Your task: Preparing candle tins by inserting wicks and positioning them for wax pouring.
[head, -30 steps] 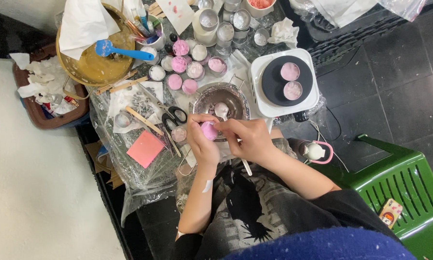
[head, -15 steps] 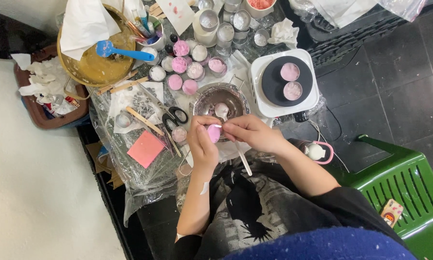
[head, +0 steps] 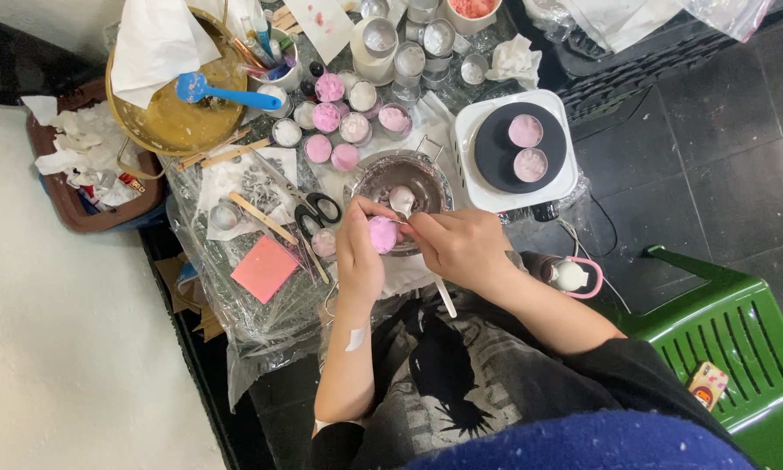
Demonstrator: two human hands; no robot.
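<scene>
While I look down from the head camera, I go from left to right. At the far left a brown tray (head: 69,204) holds white scraps. Next to it sits a gold bowl (head: 169,130) with a blue scoop (head: 221,92) lying across it and a white cloth (head: 161,43) over its rim. Below the bowl a pink card (head: 265,268) lies on clear plastic, near black scissors (head: 315,213). Small tins with pink wax (head: 343,130) stand in a bunch above them.

In the middle, the left hand (head: 358,252) is closed around a small pink tin (head: 383,235). The tin is held just in front of a metal bowl (head: 400,178), low over the table. The right hand (head: 461,248) is touching the left one. Its fingers pinch a spoon (head: 403,202), and the spoon's round end sits over the metal bowl, just above the pink tin.

To the right, a white hot plate (head: 517,152) has two more pink tins on its black top. At the far right a green chair (head: 731,348) stands on the dark floor.
</scene>
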